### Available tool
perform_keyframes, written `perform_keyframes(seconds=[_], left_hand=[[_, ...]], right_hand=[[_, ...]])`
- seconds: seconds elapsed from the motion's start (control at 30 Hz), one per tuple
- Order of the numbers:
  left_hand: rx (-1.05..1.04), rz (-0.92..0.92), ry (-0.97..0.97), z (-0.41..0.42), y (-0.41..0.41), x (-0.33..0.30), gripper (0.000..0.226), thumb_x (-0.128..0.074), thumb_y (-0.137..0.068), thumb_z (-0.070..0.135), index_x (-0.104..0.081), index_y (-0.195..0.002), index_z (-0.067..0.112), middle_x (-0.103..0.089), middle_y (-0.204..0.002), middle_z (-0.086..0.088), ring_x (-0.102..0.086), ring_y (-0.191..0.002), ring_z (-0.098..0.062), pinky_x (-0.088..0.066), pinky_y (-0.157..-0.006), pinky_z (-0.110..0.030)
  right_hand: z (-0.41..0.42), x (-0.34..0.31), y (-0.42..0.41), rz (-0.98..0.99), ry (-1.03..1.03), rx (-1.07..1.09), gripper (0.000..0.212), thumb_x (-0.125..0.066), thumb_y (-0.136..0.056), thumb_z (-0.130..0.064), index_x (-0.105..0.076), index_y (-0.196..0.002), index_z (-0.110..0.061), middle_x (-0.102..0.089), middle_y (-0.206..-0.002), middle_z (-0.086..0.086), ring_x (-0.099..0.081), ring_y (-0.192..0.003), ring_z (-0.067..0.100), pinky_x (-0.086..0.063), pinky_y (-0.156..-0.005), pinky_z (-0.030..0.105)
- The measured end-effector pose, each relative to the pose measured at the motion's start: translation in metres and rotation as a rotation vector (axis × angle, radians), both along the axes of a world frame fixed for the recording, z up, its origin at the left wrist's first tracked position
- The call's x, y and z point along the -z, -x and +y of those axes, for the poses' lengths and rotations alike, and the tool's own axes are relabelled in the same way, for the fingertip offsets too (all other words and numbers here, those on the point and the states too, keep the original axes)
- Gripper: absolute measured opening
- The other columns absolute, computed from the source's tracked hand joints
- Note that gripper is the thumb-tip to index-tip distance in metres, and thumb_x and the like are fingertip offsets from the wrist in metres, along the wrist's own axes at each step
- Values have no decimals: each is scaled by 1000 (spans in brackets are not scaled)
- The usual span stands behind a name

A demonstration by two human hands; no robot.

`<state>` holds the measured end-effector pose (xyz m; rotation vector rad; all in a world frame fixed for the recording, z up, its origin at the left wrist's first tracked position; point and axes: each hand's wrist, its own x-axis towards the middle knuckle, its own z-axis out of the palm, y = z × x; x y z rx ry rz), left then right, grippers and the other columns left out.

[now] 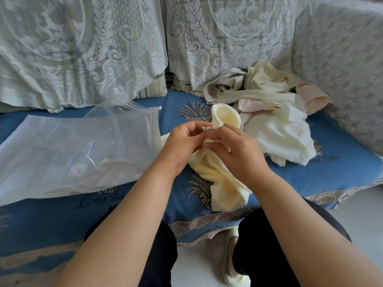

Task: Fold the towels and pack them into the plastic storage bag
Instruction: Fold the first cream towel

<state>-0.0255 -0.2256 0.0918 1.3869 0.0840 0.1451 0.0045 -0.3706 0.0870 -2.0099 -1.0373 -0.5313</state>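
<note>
Head view. Both hands meet over the middle of the blue sofa cover [342, 162]. The left hand [182, 146] has its fingers curled and pinches the edge of a pale yellow towel [219, 177]. The right hand [234, 150] pinches the same edge just beside it, fingertips of the two hands nearly touching. The towel hangs from the pinch in loose folds; its lower end lies on the cover near the front edge, and one corner curls up behind the hands.

The plastic storage bag [62, 146] lies flat on the cover to the left, its open mouth toward the hands. Pale folded cloth shows through the plastic at the bag's near side (how many pieces, I cannot tell). A small round valve with a pink mark [77, 170] sits on the bag.

To the right and behind the hands lies an unfolded heap of towels [269, 112], cream, white and pale pink, touching one another. Lace covers [83, 48] drape the sofa back. Below, dark trousers and a light slipper [232, 262] on the floor.
</note>
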Motion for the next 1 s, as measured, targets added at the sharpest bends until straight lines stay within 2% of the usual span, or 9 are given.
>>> perform_keyframes(seconds=[0.1,0.3,0.4,0.53,0.63,0.7,0.8,0.9,1.0], left_hand=[[41,12,-15,1,3,-2,16,-58,-89,3,-69,-92,14,-73,-78,4,-68,-73,-7,-54,-66,-18],[110,-2,-180,7,8,-5,16,-57,-92,12,-71,-100,16,-74,-96,-4,-69,-93,-16,-55,-87,-28],[137,-15,-244,6,12,-10,23,-68,-78,24,-71,-101,21,-74,-99,1,-67,-98,-12,-52,-91,-25],[-53,-7,-318,-7,15,-10,12,-70,-83,19,-74,-92,25,-74,-94,6,-68,-95,-8,-52,-91,-27],[-190,10,-338,-7,17,-19,10,-67,-87,24,-74,-83,30,-74,-84,7,-68,-87,-9,-54,-89,-31],[-329,-38,-388,-1,16,-34,12,-64,-89,24,-73,-82,29,-71,-78,10,-64,-77,-5,-53,-78,-25],[-508,-160,-545,8,12,-63,15,-61,-91,27,-73,-95,18,-67,-79,11,-57,-69,4,-43,-66,-8],[-656,-234,-521,17,6,-88,18,-61,-91,26,-73,-99,14,-67,-87,10,-58,-78,5,-40,-70,0],[-779,-262,-402,32,-1,-106,19,-62,-91,27,-73,-99,14,-69,-89,7,-61,-84,-2,-44,-78,-7]], right_hand=[[0,1,0,67,-33,86,20,-71,-82,-28,-60,-87,-11,-61,-85,-13,-53,-75,3,-41,-57,20],[-3,-1,-1,255,-18,167,36,-73,-78,-37,-42,-86,-21,-50,-68,-13,-53,-63,18,-40,-55,32],[-5,-1,-6,351,-2,210,39,-71,-79,-34,-36,-89,-19,-47,-68,-10,-49,-63,23,-35,-54,34],[-8,-1,-5,247,118,280,40,-65,-82,-47,-46,-77,-12,-48,-60,-3,-45,-55,23,-30,-47,30],[-11,0,5,106,163,210,52,-65,-82,-50,-34,-59,-14,-32,-52,-8,-29,-46,13,-18,-42,27],[-15,1,19,1,152,101,49,-62,-84,-46,-34,-59,-15,-30,-54,-8,-26,-48,13,-21,-43,28],[-17,1,45,-115,182,-58,42,-58,-89,-38,-37,-62,-13,-32,-58,-7,-30,-54,13,-31,-44,31],[-25,-13,60,-45,257,-90,38,-58,-87,-36,-32,-67,-18,-30,-60,-11,-32,-53,14,-29,-45,31],[-40,-28,57,101,501,-23,32,-55,-90,-38,-43,-72,-14,-45,-62,-5,-44,-56,18,-31,-51,31]])
